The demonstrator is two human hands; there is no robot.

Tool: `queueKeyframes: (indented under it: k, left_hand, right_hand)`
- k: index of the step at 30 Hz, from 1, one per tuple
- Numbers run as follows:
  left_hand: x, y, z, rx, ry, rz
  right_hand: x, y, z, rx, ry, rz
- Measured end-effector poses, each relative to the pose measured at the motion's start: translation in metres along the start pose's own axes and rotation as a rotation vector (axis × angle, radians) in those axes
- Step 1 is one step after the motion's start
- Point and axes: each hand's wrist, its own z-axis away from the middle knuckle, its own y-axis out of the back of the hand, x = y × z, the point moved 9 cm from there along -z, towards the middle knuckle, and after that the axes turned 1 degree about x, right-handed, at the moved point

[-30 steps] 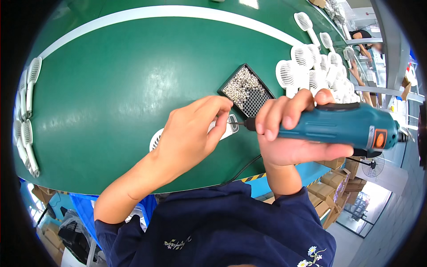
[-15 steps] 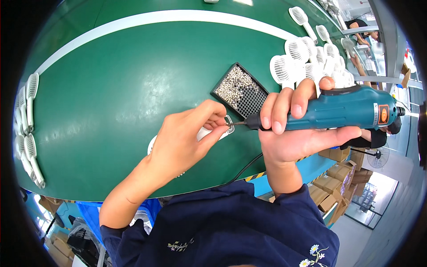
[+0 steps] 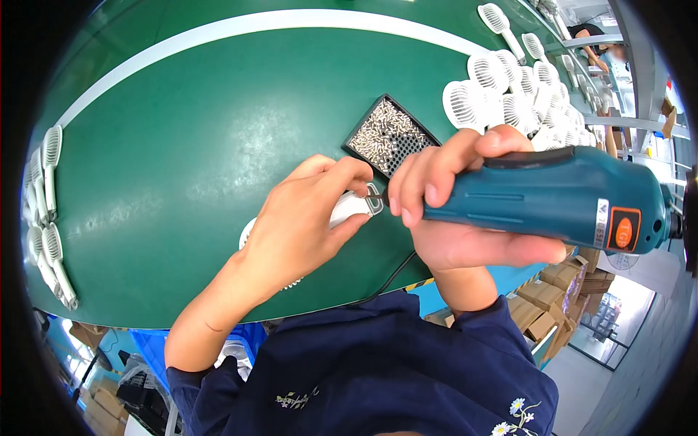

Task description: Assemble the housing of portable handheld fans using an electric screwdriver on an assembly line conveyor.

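My left hand (image 3: 309,211) is closed round the handle of a white hairbrush (image 3: 350,208) lying over the table; my palm and wrist hide most of its head. The handle's looped end points right. My right hand (image 3: 458,196) grips a teal electric screwdriver (image 3: 531,200) with a black switch lever, its fingers over the top and its thumb along the underside. The driver lies nearly level, and its thin bit reaches the handle end beside my left fingertips. Whether a screw sits under the bit is too small to tell.
Beyond my right hand, a black tray (image 3: 389,134) holds many small metal screws over a perforated plate. White hairbrushes (image 3: 465,104) pile up at the far right, and more brushes (image 3: 51,156) line the left edge of the green table (image 3: 182,145). Cardboard boxes (image 3: 542,298) stand at the right.
The screwdriver has come left and its rear end has swung nearer the camera. My left fingers have shifted from pinching at the bit tip onto the brush handle, uncovering more of it.
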Motion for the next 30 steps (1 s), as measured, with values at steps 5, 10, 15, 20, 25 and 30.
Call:
queueKeyframes:
  k: [5,10,15,20,25,30]
  left_hand:
    - [-0.004,-0.003,0.001,-0.027,0.023,-0.037]
    - [-0.002,-0.003,0.001,-0.022,0.026,-0.035]
    - [-0.007,-0.006,0.002,-0.043,0.063,-0.001]
    - [-0.008,-0.007,0.002,-0.058,0.078,0.008]
    - [-0.009,-0.008,0.003,-0.032,0.059,0.016]
    - [0.003,0.000,0.000,0.057,-0.034,-0.051]
  right_hand:
    - [0.009,0.000,0.002,0.034,-0.066,0.038]
    - [0.011,0.002,0.005,0.036,-0.067,0.086]
    - [0.020,-0.003,0.007,0.015,-0.077,0.010]
    - [0.018,-0.003,0.007,-0.012,-0.075,0.026]
    - [0.005,-0.005,0.006,-0.050,-0.007,0.003]
    - [-0.009,0.005,0.000,0.049,-0.014,-0.056]
